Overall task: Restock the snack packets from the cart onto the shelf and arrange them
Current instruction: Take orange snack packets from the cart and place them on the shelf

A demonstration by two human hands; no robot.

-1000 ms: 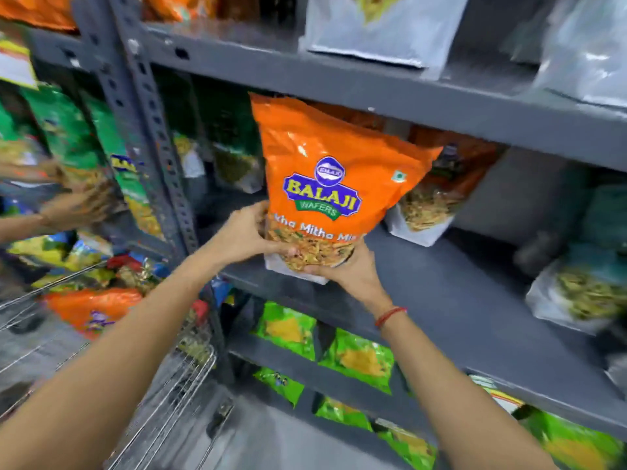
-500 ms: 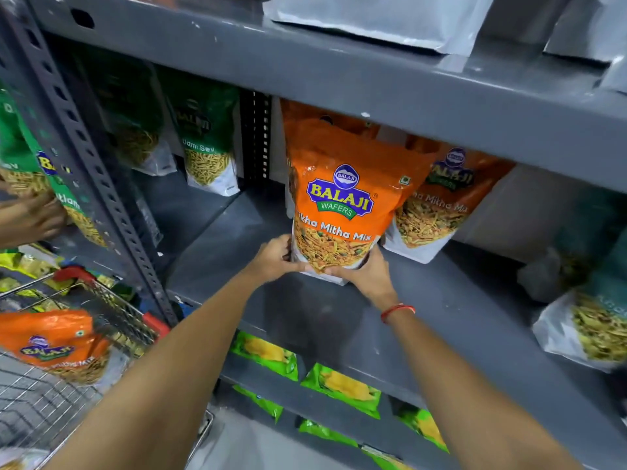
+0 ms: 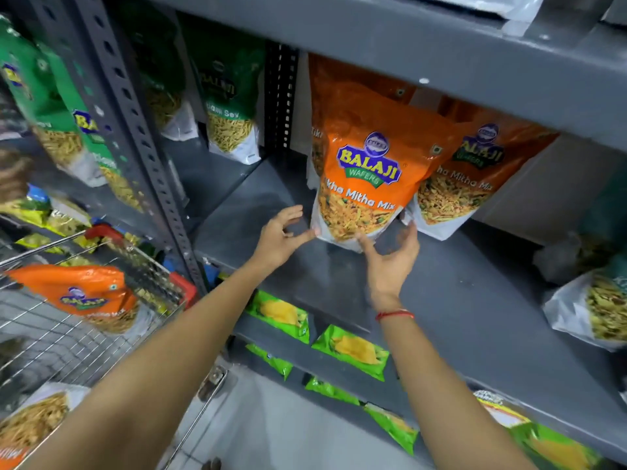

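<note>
An orange Balaji Mitha Mix packet (image 3: 368, 164) stands upright on the grey shelf (image 3: 264, 212), in front of other orange packets (image 3: 475, 171). My left hand (image 3: 280, 237) is open just left of the packet's base, one fingertip at its bottom corner. My right hand (image 3: 390, 259) is open below its right corner, fingers spread, holding nothing. Another orange packet (image 3: 84, 295) lies in the wire cart (image 3: 68, 347) at the left.
Green sev packets (image 3: 227, 106) stand at the shelf's back left, more on the neighbouring rack (image 3: 61, 106). Small green packets (image 3: 349, 351) line the lower shelf. White-bottomed packets (image 3: 590, 310) sit at right. A perforated upright post (image 3: 135, 130) separates racks. Another person's hand (image 3: 13, 174) shows at far left.
The orange packet went from held in the air to standing on the shelf. Both hands have let go of it and opened.
</note>
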